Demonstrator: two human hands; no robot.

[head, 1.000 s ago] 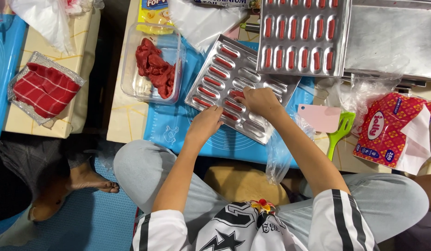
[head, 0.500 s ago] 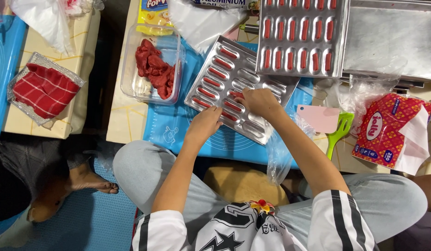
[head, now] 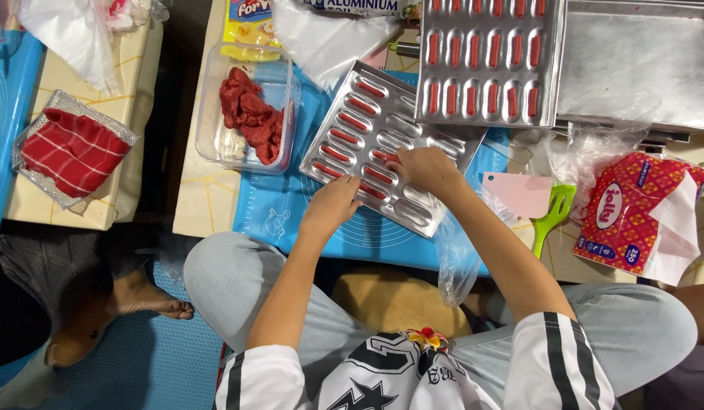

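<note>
A silver mould tray (head: 412, 137) with oblong cavities lies tilted on a blue mat (head: 291, 209). Several cavities on its left side hold red dough sticks. My left hand (head: 330, 205) rests on the tray's near edge, fingers curled on the rim. My right hand (head: 422, 167) is over the tray's middle, fingertips pressing a red piece into a cavity. A clear plastic container (head: 245, 114) with a lump of red dough stands left of the tray.
A second filled mould tray (head: 488, 61) and an empty metal pan (head: 640, 68) sit at the back right. A pink scraper (head: 522, 193), green spatula (head: 551, 220) and red tissue pack (head: 633, 212) lie right. A red cloth in a basket (head: 71, 148) sits left. Another person's foot (head: 151, 300) is on the floor.
Both hands stay on the tray; the right hand's fingers have shifted slightly over the middle cavities. Nothing else has moved.
</note>
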